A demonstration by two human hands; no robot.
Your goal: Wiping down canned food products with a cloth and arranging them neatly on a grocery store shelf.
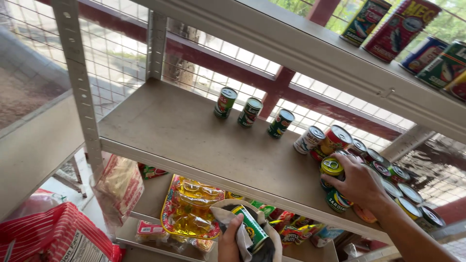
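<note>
Gripping a yellow-lidded green tin can (331, 171), your right hand (358, 183) crowds neighbouring cans (388, 174); they could topple. Your left hand (229, 242) clamps a green can in cloth (250, 227).

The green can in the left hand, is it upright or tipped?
Tipped. The green can lies slanted in the left hand, against a grey cloth, lid end pointing down-right.

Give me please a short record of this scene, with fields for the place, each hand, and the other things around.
place: grey metal shelf before a wire mesh wall
right hand: grips a yellow-topped can standing on another can, beside a cluster of cans
left hand: holds a green can with a grey cloth
shelf rear: three green cans standing apart
upper shelf: more cans
lower shelf: packaged snacks
bottom left: red striped bag
</note>
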